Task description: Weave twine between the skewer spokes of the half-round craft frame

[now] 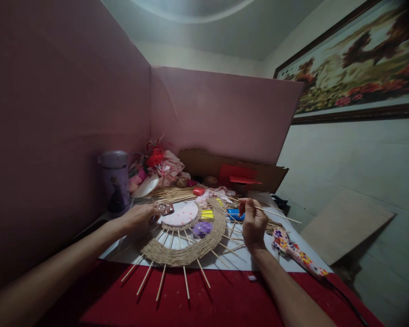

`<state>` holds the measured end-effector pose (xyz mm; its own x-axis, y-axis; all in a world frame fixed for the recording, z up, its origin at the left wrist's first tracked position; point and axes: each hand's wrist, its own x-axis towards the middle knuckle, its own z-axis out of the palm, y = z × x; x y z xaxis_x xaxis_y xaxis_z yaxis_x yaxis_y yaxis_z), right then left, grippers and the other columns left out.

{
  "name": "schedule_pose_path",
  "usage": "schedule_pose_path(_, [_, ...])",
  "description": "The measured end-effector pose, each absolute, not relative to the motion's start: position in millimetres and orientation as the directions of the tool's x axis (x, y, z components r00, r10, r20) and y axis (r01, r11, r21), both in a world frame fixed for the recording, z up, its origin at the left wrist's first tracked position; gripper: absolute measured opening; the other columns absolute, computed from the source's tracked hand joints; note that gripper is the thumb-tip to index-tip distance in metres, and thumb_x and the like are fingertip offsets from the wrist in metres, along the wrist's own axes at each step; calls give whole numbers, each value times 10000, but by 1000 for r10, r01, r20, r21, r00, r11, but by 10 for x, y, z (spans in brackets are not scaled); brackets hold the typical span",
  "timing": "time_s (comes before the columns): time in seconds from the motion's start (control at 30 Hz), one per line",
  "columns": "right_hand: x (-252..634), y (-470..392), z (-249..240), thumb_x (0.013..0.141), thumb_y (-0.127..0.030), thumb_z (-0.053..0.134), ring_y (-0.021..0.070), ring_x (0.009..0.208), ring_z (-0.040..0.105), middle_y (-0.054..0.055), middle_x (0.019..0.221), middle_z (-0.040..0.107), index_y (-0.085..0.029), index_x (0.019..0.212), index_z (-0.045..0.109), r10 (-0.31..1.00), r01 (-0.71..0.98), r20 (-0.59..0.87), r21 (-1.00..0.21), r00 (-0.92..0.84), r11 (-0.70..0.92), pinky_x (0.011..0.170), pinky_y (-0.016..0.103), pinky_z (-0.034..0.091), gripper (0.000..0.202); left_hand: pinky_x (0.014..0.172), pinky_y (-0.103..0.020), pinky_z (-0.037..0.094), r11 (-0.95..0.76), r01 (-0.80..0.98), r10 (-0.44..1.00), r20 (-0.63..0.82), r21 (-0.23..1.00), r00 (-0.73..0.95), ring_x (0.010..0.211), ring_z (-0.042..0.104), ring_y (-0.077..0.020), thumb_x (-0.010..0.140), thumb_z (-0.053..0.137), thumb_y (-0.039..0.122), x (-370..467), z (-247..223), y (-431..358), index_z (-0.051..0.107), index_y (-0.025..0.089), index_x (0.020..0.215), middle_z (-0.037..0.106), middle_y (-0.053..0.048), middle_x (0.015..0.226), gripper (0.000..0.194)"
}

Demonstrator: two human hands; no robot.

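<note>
My left hand (146, 216) is closed, its fingertips on the edge of a small shiny brown packet (167, 209). Pinched in my right hand (254, 222) is a thin wooden stick (279, 215), slanting down to the right. Between the hands lies a curved band of woven twine (177, 255) with wooden sticks radiating through it. A white padded piece with pale dots (182, 215) sits at its inner side. A yellow packet (207, 214) and a purple packet (203, 229), partly blurred, rest on the weave. Behind my right hand is a blue packet (234, 214).
A flower-patterned glue gun (298, 255) with a black cord lies at right. A purple tumbler (115, 181) stands at left. Behind are a red packet (199, 191), a bundle of sticks (170, 194) and a cardboard piece (204, 161). Red cloth (116, 299) covers the front edge.
</note>
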<state>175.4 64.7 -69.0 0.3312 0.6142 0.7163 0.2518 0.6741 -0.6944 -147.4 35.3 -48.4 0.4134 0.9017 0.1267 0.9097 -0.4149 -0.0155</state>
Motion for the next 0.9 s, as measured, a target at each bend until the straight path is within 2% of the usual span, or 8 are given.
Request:
schedule_pose_path(0.13, [1760,648,-696,892,-465,401,122,559,490,9,644,540,-148,791,599,615,271,719,-693,324,668,529,242,391,388,674,-244,415,-457,889,883,102,-31,457,840,605,-183,738,411,39,-1451,-513,366,633,244,970,642,-35,956,381])
schedule_pose_path(0.3, [1757,656,-703,888,-470,407,119,549,488,11,645,545,-147,795,601,617,252,718,-693,321,675,513,236,389,388,638,-271,437,-441,887,885,96,-135,455,773,608,-200,711,458,36,-1456,-420,287,628,162,851,615,-94,967,254])
schedule_pose_path(0.47, [1762,665,-720,892,-460,406,115,548,491,6,650,550,-153,802,601,620,252,718,-694,317,674,517,236,389,375,610,-287,434,-294,895,932,108,-336,347,739,628,-209,794,407,15,-1550,-254,117,625,118,871,613,-133,934,253])
schedule_pose_path(0.6, [1764,656,-726,894,-458,402,121,558,496,9,643,550,-152,791,602,619,277,725,-688,301,671,526,240,394,380,575,-310,427,-119,894,971,139,-431,196,730,650,-253,795,373,-18,-1618,-213,-69,647,95,855,622,-158,890,303])
schedule_pose_path(0.77, [1754,637,-713,895,-448,406,119,550,487,5,635,539,-150,784,604,614,269,730,-682,300,680,524,240,392,374,550,-370,438,-10,885,983,157,-465,94,701,655,-325,784,325,-24,-1695,-122,-335,673,59,810,640,-204,830,358])
schedule_pose_path(0.9, [1739,620,-700,890,-453,411,123,546,491,11,636,547,-147,784,610,619,265,730,-682,290,681,522,246,396,380,603,-380,460,75,899,987,162,-432,-5,761,655,-325,773,350,-3,-1693,-39,-497,692,77,813,665,-209,835,353])
